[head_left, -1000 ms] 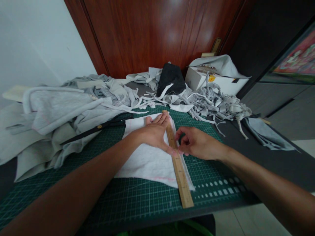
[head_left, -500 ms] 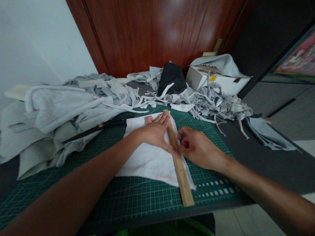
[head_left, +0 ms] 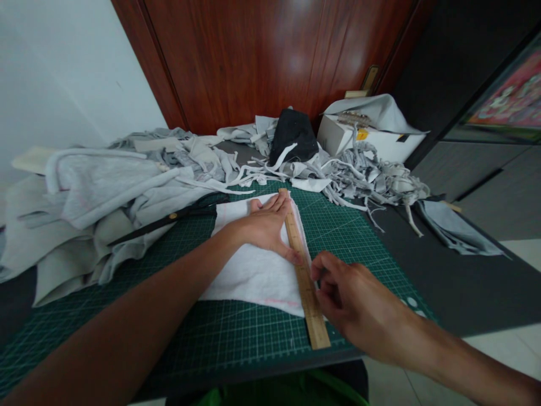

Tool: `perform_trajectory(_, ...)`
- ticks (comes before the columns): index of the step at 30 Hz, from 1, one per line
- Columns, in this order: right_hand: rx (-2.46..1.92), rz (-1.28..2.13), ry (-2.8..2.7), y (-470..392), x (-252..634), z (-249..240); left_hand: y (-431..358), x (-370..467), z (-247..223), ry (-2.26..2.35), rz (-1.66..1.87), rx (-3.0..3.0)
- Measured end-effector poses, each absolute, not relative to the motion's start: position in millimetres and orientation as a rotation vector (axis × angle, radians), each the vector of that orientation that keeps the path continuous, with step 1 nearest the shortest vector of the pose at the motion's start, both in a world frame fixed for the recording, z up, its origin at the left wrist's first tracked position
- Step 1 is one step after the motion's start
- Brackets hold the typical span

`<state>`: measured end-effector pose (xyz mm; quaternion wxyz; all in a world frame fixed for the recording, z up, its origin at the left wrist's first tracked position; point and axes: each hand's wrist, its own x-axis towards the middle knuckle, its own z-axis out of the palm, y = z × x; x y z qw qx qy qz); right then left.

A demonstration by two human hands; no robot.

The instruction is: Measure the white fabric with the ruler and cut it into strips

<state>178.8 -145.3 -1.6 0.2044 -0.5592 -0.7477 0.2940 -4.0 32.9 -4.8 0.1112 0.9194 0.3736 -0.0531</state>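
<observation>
A white piece of cloth point(head_left: 257, 276) lies flat on the green cutting mat point(head_left: 236, 332), with pinkish lines near its edges. Along its right side runs a wooden ruler point(head_left: 307, 293), pointing away from me. My left hand point(head_left: 266, 225) is spread flat on the cloth, fingertips at the ruler's far end and thumb pressing on its middle. Beside the ruler's right edge, over the cloth's narrow right strip, my right hand point(head_left: 350, 299) is closed with fingers curled and pinched. Whatever it may hold is hidden by the fingers.
Black-handled scissors point(head_left: 169, 217) lie left of the cloth, against heaped grey and white fabric point(head_left: 118, 180). Behind are a black cloth bundle point(head_left: 293, 135), tangled fabric strips point(head_left: 363, 169) and a white box point(head_left: 389, 141). Folded grey fabric point(head_left: 460, 225) lies at the right.
My right hand has moved nearer to me along the ruler's right edge. My left hand still presses the ruler and cloth in the same place.
</observation>
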Motion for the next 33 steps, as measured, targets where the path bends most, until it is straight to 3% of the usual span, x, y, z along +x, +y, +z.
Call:
perform_trajectory(21,-1.613,1.174,-2.071,-133.2,188.1,25.2,32.5,-3.4,-1.9,1.104,-0.216,2.665)
perform_trajectory(33,-1.611,1.198,-2.030,-104.9,185.6,15.5,32.2,-3.0,-3.3,1.106,-0.178,2.677)
